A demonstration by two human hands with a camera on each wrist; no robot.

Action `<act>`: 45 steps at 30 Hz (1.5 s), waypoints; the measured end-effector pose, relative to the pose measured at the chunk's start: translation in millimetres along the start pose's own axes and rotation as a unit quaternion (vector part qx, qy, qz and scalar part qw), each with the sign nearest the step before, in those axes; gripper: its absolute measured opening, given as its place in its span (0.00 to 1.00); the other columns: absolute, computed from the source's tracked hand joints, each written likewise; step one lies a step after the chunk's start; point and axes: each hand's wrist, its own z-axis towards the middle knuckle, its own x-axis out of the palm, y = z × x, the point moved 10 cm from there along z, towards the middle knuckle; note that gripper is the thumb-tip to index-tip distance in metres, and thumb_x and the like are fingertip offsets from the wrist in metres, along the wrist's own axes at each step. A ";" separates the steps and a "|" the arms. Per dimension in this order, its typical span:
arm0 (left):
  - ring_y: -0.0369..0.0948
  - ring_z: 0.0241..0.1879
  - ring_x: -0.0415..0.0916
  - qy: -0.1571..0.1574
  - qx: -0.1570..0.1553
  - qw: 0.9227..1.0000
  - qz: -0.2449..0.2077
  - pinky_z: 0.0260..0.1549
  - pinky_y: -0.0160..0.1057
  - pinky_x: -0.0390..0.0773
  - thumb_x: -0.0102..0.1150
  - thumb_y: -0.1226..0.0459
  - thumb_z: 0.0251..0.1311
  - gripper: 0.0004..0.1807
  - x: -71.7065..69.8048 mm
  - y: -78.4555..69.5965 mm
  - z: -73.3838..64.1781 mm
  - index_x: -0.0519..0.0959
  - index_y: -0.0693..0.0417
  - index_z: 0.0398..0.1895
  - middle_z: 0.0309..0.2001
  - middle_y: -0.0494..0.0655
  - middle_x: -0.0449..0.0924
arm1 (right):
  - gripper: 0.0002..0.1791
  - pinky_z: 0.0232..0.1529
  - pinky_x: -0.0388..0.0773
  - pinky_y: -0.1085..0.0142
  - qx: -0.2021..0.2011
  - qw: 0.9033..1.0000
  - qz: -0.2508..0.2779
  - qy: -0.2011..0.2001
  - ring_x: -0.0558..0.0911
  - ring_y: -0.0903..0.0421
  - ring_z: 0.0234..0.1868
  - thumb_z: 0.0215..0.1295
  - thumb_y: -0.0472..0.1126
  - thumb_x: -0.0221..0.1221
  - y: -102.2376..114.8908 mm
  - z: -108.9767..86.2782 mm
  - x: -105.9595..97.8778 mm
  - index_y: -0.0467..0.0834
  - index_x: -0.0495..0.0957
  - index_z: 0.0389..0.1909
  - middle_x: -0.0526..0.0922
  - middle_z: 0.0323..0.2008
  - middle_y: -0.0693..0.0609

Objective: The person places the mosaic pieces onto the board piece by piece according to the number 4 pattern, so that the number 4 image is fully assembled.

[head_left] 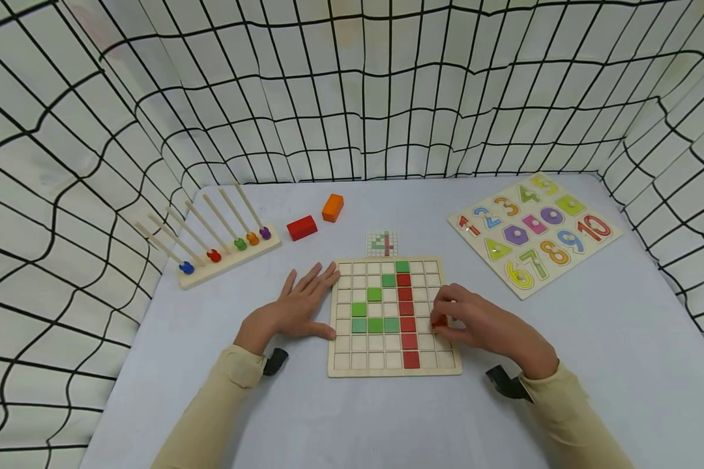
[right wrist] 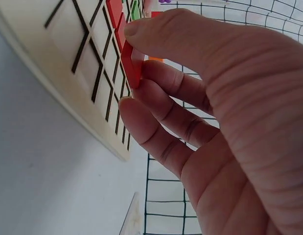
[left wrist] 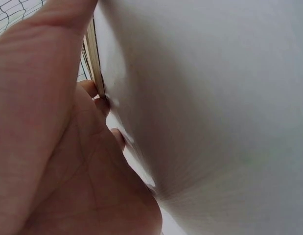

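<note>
A pale wooden grid board [head_left: 341, 365] lies on the table with several red tiles [head_left: 406, 309] in one column and several green tiles [head_left: 375, 325] to their left. My right hand [head_left: 481, 322] is over the board's right side and pinches a red tile [right wrist: 133, 63] between thumb and fingers; in the head view the fingers hide most of it. My left hand [head_left: 296, 309] rests with fingers spread on the table, its thumb and fingertips at the board's left edge. In the left wrist view the palm [left wrist: 92, 176] hides most of the board. Behind the board lies a small pattern card [head_left: 382, 243].
At the left stands a wooden peg rack [head_left: 229, 262] with coloured beads. A red block [head_left: 302, 227] and an orange block [head_left: 332, 208] lie behind the board. A number puzzle [head_left: 530, 234] lies at the right. Black netting [head_left: 364, 117] surrounds the white table [head_left: 375, 423].
</note>
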 end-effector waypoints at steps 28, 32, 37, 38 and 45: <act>0.56 0.89 0.26 0.005 -0.007 1.000 0.014 0.81 0.72 0.25 0.74 0.39 0.60 0.68 2.4 3.3 4.9 0.38 0.52 0.89 0.90 0.50 0.29 | 0.02 0.46 0.85 0.67 -0.006 1.000 0.013 0.019 0.78 0.59 0.45 0.69 0.38 0.72 -1.9 20.6 23.4 0.43 0.90 0.37 0.83 0.43 0.53; 0.56 0.89 0.26 0.006 -0.007 1.000 0.012 0.81 0.72 0.25 0.75 0.40 0.60 0.68 1.8 4.0 5.4 0.38 0.52 0.89 0.90 0.50 0.29 | 0.02 0.47 0.87 0.66 -0.019 1.000 0.001 0.001 0.80 0.58 0.46 0.67 0.36 0.73 0.8 18.6 21.7 0.43 0.92 0.38 0.85 0.43 0.53; 0.58 0.89 0.26 0.012 -0.003 1.000 0.006 0.81 0.73 0.25 0.74 0.40 0.60 0.68 -1.0 1.7 6.0 0.38 0.52 0.89 0.90 0.51 0.30 | 0.04 0.47 0.87 0.66 -0.038 0.999 -0.012 -0.029 0.82 0.58 0.47 0.64 0.35 0.75 2.9 15.1 18.7 0.43 0.91 0.39 0.85 0.45 0.52; 0.58 0.89 0.26 0.014 -0.002 1.000 0.006 0.81 0.73 0.26 0.74 0.40 0.61 0.68 -1.9 1.3 6.4 0.38 0.53 0.89 0.90 0.52 0.30 | 0.05 0.48 0.87 0.66 -0.042 0.998 -0.015 -0.037 0.82 0.57 0.48 0.64 0.35 0.75 3.0 14.8 17.7 0.43 0.91 0.40 0.85 0.46 0.52; 0.59 0.89 0.35 0.018 -0.015 0.999 0.047 0.82 0.73 0.37 0.72 0.39 0.62 0.62 -12.3 0.7 8.0 0.47 0.52 0.89 0.90 0.52 0.38 | 0.20 0.57 0.88 0.56 -0.003 0.995 -0.035 -0.093 0.82 0.48 0.61 0.69 0.41 0.73 -8.0 31.9 -4.2 0.40 0.87 0.59 0.83 0.63 0.42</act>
